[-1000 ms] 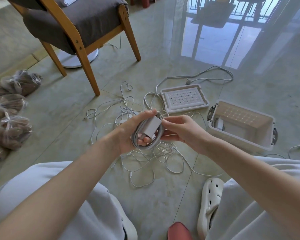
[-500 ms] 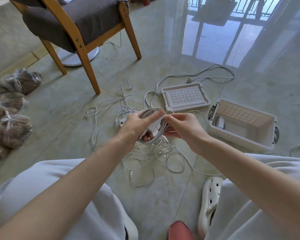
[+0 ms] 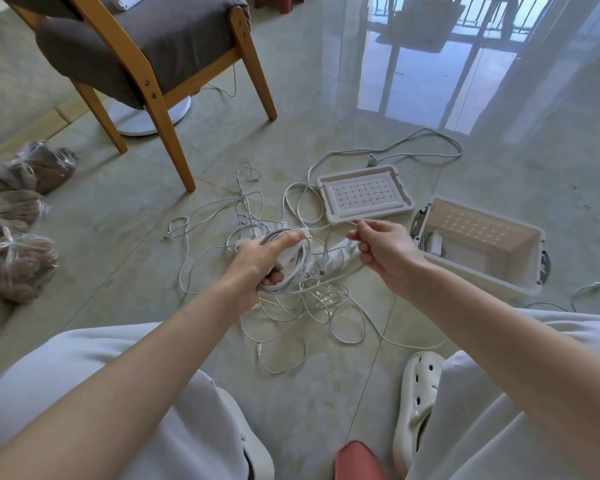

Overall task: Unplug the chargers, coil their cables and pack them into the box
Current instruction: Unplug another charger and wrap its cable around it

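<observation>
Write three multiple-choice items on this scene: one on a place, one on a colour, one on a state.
1. The box has a lid. Where does the lid lie?
A. On a table
B. On the floor beside the box
C. Clipped onto the box

2. What colour is the chair cushion?
A. Red
B. White
C. Dark grey

3. What state is the box in?
A. Open, with a charger inside
B. Shut
C. Tipped on its side

Answers:
1 B: the lid rests flat on the tiles, just left of the box.
2 C: the seat is dark grey, on a wooden frame.
3 A: the top is uncovered and a white charger shows at the box's left end.
</observation>
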### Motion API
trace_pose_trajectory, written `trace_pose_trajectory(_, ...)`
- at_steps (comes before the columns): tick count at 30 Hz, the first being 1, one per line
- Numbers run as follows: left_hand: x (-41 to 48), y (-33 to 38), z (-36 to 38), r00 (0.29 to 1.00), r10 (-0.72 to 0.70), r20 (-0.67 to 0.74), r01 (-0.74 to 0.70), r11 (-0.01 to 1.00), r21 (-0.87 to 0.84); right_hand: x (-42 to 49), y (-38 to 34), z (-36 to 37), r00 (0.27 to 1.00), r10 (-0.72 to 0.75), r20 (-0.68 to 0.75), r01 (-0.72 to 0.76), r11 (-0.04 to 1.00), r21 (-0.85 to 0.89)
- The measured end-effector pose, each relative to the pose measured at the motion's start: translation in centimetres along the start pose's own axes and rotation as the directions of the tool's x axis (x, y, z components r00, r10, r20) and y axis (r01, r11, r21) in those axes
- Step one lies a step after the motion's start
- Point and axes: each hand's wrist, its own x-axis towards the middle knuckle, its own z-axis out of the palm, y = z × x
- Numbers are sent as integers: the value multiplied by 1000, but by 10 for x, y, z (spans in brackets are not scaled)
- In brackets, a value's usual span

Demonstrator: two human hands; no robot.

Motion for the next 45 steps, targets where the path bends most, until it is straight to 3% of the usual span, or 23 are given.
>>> trace_pose_trajectory(3,3,1,-6,1000,-27,14,28,994,-101,3,-7,-9,998,-60,4,60,998,-10)
trace_pose_trajectory(10,4,0,-12,999,-31,-14,29,994,-104,6,-9,-10,998,-50,27,50,998,-22)
trace_pose_trajectory(13,3,0,-14,999,-38,-2,38,992,-122,5,-8,-12,991,-87,103,111,959,-259)
trace_pose_trajectory(15,1,1,-13,1000,-27,12,28,993,-119,4,-5,-13,972,-149,183,220,849,-481)
trace_pose_trajectory(17,-2,2,-11,999,-15,31,18,993,-117,5,0,-12,952,-219,214,304,757,-578)
trace_pose_trajectory(18,-3,2,-10,999,-12,38,17,993,-116,6,3,-11,952,-229,204,306,756,-579)
trace_pose_trajectory(20,-5,3,-9,999,-11,33,15,992,-122,9,4,-12,971,-164,172,226,859,-459)
trace_pose_trajectory(23,-8,7,-8,999,-15,36,22,982,-189,8,2,-11,977,78,199,-59,994,-97)
trace_pose_trajectory(26,-9,10,-7,997,-18,79,42,947,-318,-1,6,-6,907,271,323,-325,937,126)
trace_pose_trajectory(29,-12,13,-7,993,5,120,45,910,-412,-8,14,-2,836,332,436,-461,856,232)
trace_pose_trajectory(32,-13,15,-5,990,18,142,48,892,-449,-12,18,4,817,324,477,-471,853,227)
trace_pose_trajectory(38,-16,6,8,990,-19,140,66,938,-340,-25,28,17,781,332,530,-426,903,61)
trace_pose_trajectory(42,-13,2,12,997,-24,75,48,943,-331,-24,29,15,834,315,453,-352,936,-3)
trace_pose_trajectory(45,-16,1,14,995,-46,83,72,939,-336,-26,30,17,894,232,383,-184,970,-159)
